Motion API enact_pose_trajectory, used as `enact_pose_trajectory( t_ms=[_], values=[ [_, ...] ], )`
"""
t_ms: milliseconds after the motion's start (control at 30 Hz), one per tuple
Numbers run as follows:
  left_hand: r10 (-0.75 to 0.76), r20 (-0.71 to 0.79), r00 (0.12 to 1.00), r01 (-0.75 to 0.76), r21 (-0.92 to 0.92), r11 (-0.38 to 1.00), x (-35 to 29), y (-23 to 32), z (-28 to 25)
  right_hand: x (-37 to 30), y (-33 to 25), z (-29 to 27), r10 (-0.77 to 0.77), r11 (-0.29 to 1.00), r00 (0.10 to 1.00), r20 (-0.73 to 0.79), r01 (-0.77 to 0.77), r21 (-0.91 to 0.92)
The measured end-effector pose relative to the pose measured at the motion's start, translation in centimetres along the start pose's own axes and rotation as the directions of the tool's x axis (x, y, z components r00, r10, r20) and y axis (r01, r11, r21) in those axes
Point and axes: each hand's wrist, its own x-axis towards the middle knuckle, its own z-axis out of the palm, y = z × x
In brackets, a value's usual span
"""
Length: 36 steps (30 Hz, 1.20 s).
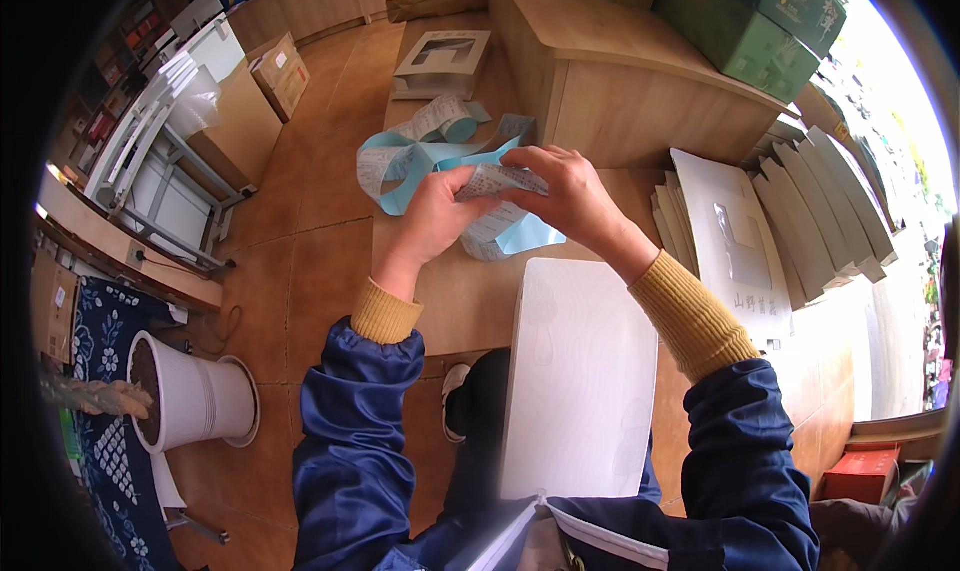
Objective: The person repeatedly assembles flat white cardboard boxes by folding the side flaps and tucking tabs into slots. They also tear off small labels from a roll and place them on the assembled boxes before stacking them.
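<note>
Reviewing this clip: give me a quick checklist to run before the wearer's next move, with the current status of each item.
1. Left hand on the printed paper strip: ok, it grips it.
2. Right hand on the strip too: ok, thumb and fingers pinch it.
3. Strip lying flat: not ok, it curls in loops over the wooden table.
4. Strip in one piece: cannot tell, the loops overlap and the hands cover part.
5. Flat white box free of the hands: ok, it lies over the lap, untouched by either.
6. Stacked boxes at the right away from the hands: ok.
</note>
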Motion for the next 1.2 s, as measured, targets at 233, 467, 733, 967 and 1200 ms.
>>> enact_pose_trajectory(
  t_ms=[233,467,733,967,1200],
  values=[
    [0.059,0.008,0.998,-0.059,-0.046,0.997,0.1,-1.1,0.5,-0.3,0.3,-0.5,-0.074,0.992,0.997,-0.009,0.074,0.097],
    [-0.115,-0.2,0.973,0.112,-0.023,0.993,0.8,-3.7,-1.3,0.0,2.8,-3.3,0.516,0.805,0.843,-0.153,-0.416,0.423],
    [0.033,-0.364,0.931,-0.02,0.04,0.999,-5.3,2.5,4.9,-6.7,-1.2,-7.6,-0.323,0.858,0.823,-0.467,0.046,-0.512],
    [-0.333,-0.027,0.942,0.235,-0.655,0.718,-8.7,7.1,12.4,-13.4,-6.9,-8.3,-0.56,0.681,0.821,-0.115,0.376,-0.628],
    [-0.08,-0.05,0.996,0.043,-0.509,0.86,-11.8,7.2,13.9,-17.9,-9.4,-9.8,0.433,0.894,0.881,-0.191,-0.391,0.221]
  ],
)
